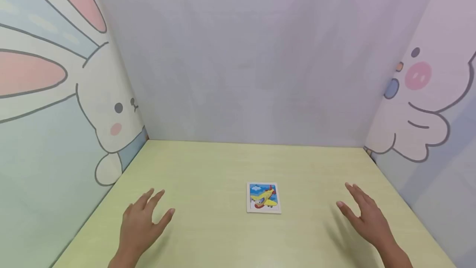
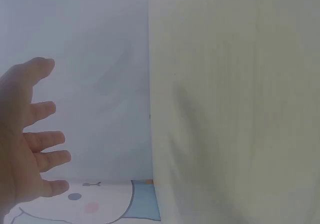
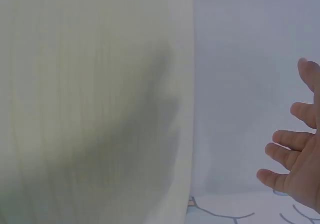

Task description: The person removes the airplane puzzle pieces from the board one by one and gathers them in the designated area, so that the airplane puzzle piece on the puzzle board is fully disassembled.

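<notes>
A small square picture puzzle (image 1: 263,198) with a white border lies flat on the table, showing a yellow airplane with red parts against a blue sky. To its left, my left hand (image 1: 141,223) hovers over the table with fingers spread and nothing in its grasp. My right hand (image 1: 366,217) is held out on the other side, thumb apart from the fingers, also holding nothing. In the left wrist view the left hand (image 2: 30,139) shows its separated fingers; the right wrist view catches the right hand (image 3: 297,151) at its edge, fingers apart. Both hands stand well away from the puzzle.
The pale yellow wood-grain table (image 1: 208,168) is bounded by a plain grey back wall (image 1: 238,61). A left panel with a cartoon rabbit (image 1: 104,94) and a right panel with a white cartoon animal (image 1: 427,94) enclose the sides.
</notes>
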Action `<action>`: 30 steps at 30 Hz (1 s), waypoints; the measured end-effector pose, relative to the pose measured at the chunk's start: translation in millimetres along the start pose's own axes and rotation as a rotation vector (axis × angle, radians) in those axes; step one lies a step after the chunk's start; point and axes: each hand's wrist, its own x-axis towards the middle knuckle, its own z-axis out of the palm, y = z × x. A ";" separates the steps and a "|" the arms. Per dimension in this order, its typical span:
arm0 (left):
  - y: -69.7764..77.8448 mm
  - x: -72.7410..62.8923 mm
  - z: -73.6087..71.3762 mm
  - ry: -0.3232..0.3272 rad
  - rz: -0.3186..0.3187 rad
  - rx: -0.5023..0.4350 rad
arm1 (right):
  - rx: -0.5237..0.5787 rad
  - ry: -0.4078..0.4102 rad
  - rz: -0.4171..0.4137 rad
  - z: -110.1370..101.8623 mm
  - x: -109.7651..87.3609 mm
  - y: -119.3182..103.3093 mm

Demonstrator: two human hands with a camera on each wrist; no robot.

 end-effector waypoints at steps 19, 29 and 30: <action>29.1 16.9 28.9 -0.068 0.067 -0.190 | 0.246 0.087 -0.017 29.2 9.7 -13.1; 38.2 19.8 44.6 -0.132 0.105 -0.238 | 0.263 -0.017 -0.041 44.6 15.2 -15.3; 39.0 20.6 45.2 -0.138 0.109 -0.243 | 0.270 -0.031 -0.045 47.9 15.0 -12.2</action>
